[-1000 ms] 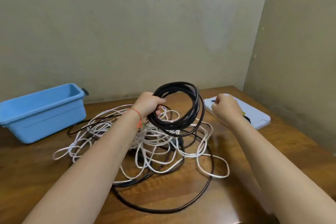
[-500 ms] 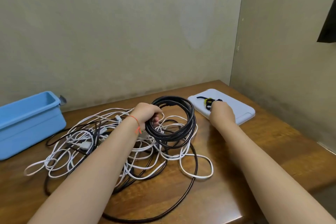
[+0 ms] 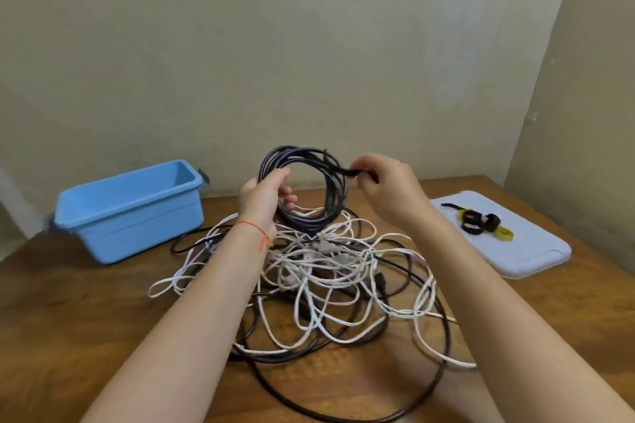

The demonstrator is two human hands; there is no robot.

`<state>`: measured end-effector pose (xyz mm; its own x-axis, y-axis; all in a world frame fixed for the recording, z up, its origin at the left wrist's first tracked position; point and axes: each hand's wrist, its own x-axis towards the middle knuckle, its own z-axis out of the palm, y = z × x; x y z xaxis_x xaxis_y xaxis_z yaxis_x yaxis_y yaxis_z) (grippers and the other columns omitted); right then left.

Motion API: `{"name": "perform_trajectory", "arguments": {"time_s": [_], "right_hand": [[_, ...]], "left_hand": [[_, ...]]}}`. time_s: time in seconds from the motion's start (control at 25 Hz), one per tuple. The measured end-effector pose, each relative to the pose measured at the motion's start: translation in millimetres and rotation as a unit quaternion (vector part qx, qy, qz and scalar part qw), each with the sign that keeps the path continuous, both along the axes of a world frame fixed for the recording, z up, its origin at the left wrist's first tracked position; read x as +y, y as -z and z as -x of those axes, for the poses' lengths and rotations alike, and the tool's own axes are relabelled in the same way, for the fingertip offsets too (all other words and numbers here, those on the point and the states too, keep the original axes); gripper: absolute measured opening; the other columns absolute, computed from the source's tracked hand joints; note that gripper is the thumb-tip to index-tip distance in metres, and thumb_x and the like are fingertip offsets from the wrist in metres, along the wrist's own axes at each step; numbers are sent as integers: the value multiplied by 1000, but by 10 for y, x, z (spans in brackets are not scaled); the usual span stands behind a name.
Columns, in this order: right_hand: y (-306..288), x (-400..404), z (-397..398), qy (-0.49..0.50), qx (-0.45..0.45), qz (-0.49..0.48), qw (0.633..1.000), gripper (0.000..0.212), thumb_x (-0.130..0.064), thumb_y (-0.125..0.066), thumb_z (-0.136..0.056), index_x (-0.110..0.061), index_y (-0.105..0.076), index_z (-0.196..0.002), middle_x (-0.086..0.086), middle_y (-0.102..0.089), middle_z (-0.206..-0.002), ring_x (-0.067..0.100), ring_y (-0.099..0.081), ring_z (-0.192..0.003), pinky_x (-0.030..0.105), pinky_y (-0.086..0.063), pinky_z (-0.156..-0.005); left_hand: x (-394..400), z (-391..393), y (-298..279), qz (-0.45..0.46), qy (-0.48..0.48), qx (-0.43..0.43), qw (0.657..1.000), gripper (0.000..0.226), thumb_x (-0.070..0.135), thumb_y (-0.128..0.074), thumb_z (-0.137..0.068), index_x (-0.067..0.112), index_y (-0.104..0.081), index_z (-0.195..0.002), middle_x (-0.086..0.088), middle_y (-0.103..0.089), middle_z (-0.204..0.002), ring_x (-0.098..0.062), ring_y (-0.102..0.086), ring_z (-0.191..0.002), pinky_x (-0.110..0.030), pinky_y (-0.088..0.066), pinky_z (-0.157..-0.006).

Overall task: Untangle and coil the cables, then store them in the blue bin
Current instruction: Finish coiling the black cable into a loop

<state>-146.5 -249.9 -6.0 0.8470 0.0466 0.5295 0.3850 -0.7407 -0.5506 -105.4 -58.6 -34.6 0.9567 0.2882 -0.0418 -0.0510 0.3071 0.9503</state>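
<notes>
Item: black cable coil (image 3: 304, 189), held above surface centre. Left hand (image 3: 263, 197) fingers grip its near side; right hand (image 3: 385, 182) fingers pinch what looks like a strap. Blue bin (image 3: 130, 209) at far-left edge. Risk: loops springing loose if grip slackens.

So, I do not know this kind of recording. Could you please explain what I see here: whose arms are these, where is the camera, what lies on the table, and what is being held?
There is no machine here. The arms belong to a person who wears one wide-angle camera on the head, so you look forward and down as that person does.

The left hand grips a black cable coil and holds it up above the wooden table. The right hand pinches a thin black strip at the coil's right side; what the strip is I cannot tell.

On the table lie a tangle of white and black cables, a blue bin at the left, and a white board at the right bearing small black and yellow ties.
</notes>
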Motion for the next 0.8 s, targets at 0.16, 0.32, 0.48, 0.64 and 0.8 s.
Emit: {"name": "perform_trajectory", "arguments": {"time_s": [0.16,0.32,0.48,0.64,0.8], "right_hand": [[177,546,-62,-39,-64,165,983,34,-10,-49,-96,-29,-72,-112,3,-57,-94,27,-54,-92,39,-39,-83],[378,914,-179,-9,-102,286,953,17,-20,-59,-93,-25,-72,-103,0,-48,-91,26,-52,-98,34,-23,-74],[503,955,-290,33,-190,288,938,16,-13,-83,-69,-24,-74,-76,1,-50,-76,26,-54,-75,31,-20,-69],[489,919,-398,97,-282,238,924,17,-11,-81,-72,-17,-65,-69,2,-51,-71,25,-50,-66,34,-23,-65],[572,899,-508,88,-307,210,924,17,-7,-77,-76,-12,-61,-74,4,-54,-74,27,-50,-67,35,-30,-65]], "left_hand": [[392,60,74,-79,-37,-30,996,19,17,-76,-84,11,-58,-84,-6,-61,-70,-15,-58,-52,-28,-51,-51],[431,144,184,-127,-9,-80,989,22,26,-76,-85,10,-62,-85,-2,-58,-61,-14,-52,-46,-26,-43,-46],[381,147,182,-204,9,-111,973,18,29,-75,-87,14,-66,-82,4,-56,-59,-11,-49,-46,-23,-42,-46],[354,59,138,-224,54,-88,969,41,51,-65,-91,13,-58,-75,5,-46,-54,-13,-40,-45,-26,-35,-47],[347,-34,114,-196,55,-13,979,53,60,-40,-99,10,-54,-89,-5,-42,-60,-15,-37,-42,-27,-34,-45]]}}
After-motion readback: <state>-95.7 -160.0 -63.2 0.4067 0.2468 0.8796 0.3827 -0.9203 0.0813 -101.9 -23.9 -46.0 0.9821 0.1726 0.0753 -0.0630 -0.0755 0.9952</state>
